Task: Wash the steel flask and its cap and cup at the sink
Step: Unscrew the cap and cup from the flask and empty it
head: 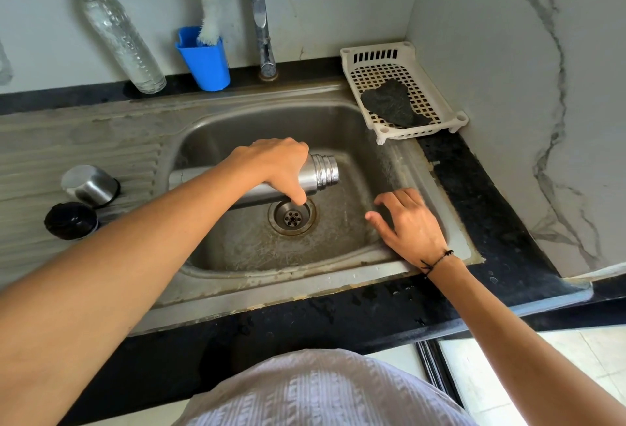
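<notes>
My left hand (274, 168) grips the steel flask (318, 174) around its upper body and holds it on its side over the sink basin (257, 127), its threaded open mouth pointing right. My right hand (410, 222) hovers with spread, relaxed fingers over the basin's right side and holds nothing. The steel cup (89, 185) lies tilted on the draining board at the left. Just in front of the cup sits the black cap (71, 220).
The tap (259, 15) stands behind the basin with no water running. A blue holder (203, 59) with a white bottle brush (211, 15) and a plastic bottle (118, 35) stand at the back. A white basket (447, 100) at the right holds a dark scrubber (389, 103). The drain (292, 217) is below the flask.
</notes>
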`<state>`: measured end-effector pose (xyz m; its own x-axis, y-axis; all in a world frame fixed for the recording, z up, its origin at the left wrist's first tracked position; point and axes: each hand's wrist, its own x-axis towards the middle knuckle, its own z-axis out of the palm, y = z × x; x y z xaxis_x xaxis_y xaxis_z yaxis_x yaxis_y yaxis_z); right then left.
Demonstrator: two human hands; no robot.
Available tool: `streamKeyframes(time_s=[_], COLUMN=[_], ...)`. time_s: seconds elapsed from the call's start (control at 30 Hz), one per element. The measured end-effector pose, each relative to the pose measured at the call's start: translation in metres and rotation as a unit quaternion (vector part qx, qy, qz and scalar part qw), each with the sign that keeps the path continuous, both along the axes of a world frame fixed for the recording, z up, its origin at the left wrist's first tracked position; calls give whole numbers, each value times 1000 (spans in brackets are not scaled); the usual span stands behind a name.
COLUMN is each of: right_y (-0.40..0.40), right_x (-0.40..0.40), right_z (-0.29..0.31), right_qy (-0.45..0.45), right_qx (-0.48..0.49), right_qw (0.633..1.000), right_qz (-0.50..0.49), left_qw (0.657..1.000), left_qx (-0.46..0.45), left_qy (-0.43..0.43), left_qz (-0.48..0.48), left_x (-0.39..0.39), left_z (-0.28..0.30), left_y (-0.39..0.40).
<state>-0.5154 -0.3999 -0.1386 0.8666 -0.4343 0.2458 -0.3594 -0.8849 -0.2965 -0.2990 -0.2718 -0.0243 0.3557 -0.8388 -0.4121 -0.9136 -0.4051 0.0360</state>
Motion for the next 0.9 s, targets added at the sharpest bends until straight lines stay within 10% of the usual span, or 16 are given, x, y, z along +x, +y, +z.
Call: streamKeyframes(time_s=[0.9], right_y=[-1], right_x=[-1], right_z=[-1], right_qy=[-4], right_qx=[-2], right_qw=[1000], right_qz=[-4], left_qw=[1000], left_qx=[10], left_qy=[-3], left_qz=[-1], left_x=[4], left_z=[-1], left_y=[-2])
